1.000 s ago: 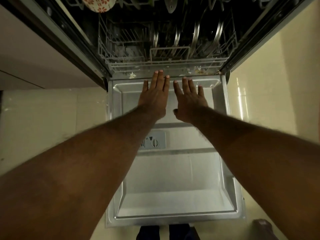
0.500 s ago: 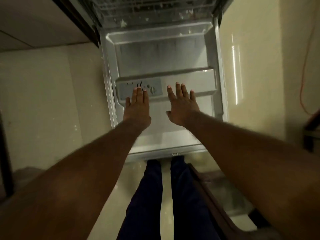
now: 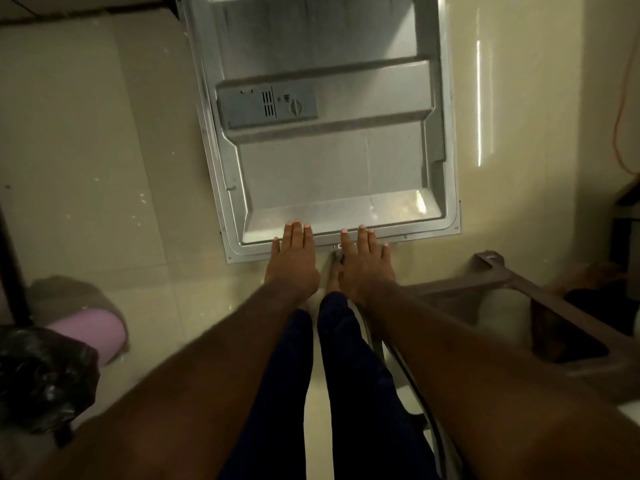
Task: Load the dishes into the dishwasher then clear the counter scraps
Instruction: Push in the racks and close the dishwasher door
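1. Grey metal was seen across the inner face of the dishwasher door, which lay open and flat above the floor.
2. Markings on the detergent dispenser were too blurred to be read.
3. The left hand and right hand were set side by side, fingers straight, at the door's near edge; nothing was gripped.
4. Both arms were stretched forward.

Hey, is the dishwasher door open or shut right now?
Open: the dishwasher door is folded down, its inner face and detergent dispenser showing.
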